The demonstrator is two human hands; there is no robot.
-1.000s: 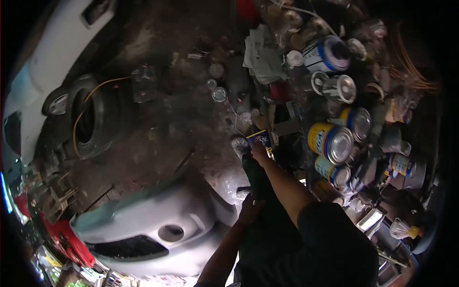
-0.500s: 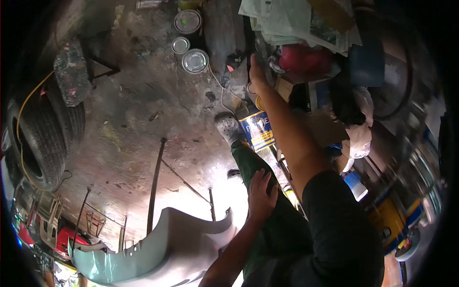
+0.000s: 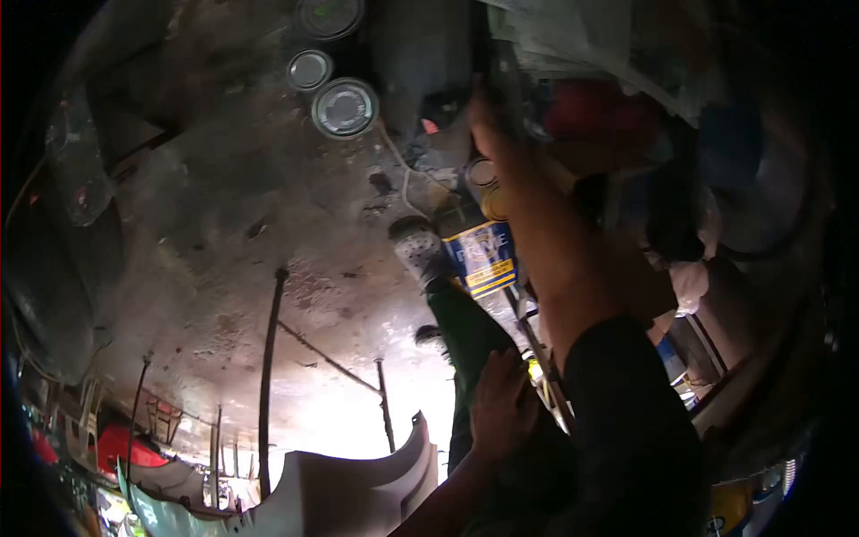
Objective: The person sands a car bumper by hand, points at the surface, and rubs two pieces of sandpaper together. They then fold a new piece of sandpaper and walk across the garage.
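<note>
My left hand (image 3: 503,403) rests on the green trouser leg (image 3: 465,327), its fingers lying over the knee and nothing seen in it. My right hand (image 3: 486,130) reaches forward at the upper middle. It is dark and blurred, so its fingers and anything in them cannot be made out. A dark object with a pink spot (image 3: 431,126) lies just left of it. Below that hand are two round can lids, one grey (image 3: 482,172) and one yellowish (image 3: 495,204). The blue and yellow can labelled PRIME (image 3: 484,259) stands beside my shoe (image 3: 417,246).
Several lidded cans (image 3: 345,108) stand on the stained floor at the upper left. A pale car body panel (image 3: 358,488) sits at the bottom near thin metal stand legs (image 3: 271,385). Papers (image 3: 573,36) and a red bundle (image 3: 595,116) lie at the upper right. Tyres (image 3: 54,286) are at the left.
The view has shifted and darkened; the floor cans sit higher and further left, the panel lower. My right arm stays stretched forward. My left hand stays on the knee, fingers a little more bent.
</note>
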